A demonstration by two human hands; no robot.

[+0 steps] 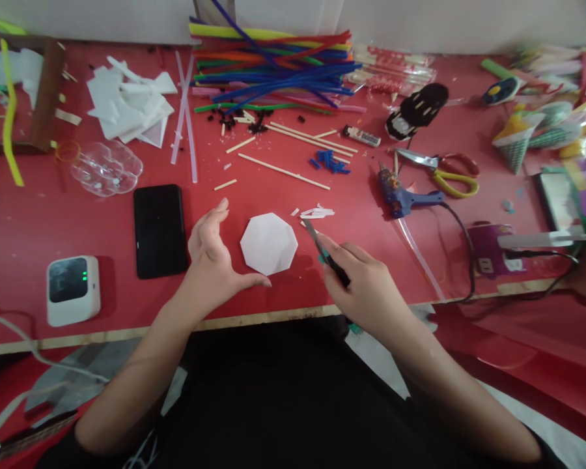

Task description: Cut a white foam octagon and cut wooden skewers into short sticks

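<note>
Between my hands a white many-sided piece point(269, 243), apparently paper or foam sheet, lies flat on the red table point(283, 303). My left hand point(212, 254) is just to its left, thumb and fingers spread apart, holding nothing. In my right hand point(359, 273) is a utility knife point(339, 268), its blade pointing up and left. The blade tip is close to a small heap of thin white strips point(317, 213). Part of the knife's handle is hidden by my fingers.
A black phone point(160, 231) and a white device point(73, 291) lie left. Glue gun point(405, 195) and scissors point(444, 169) are at right, with a cord over the edge. Behind are wooden sticks point(283, 171), blue bits point(329, 161), coloured pipe cleaners point(273, 68) and white scraps point(127, 101).
</note>
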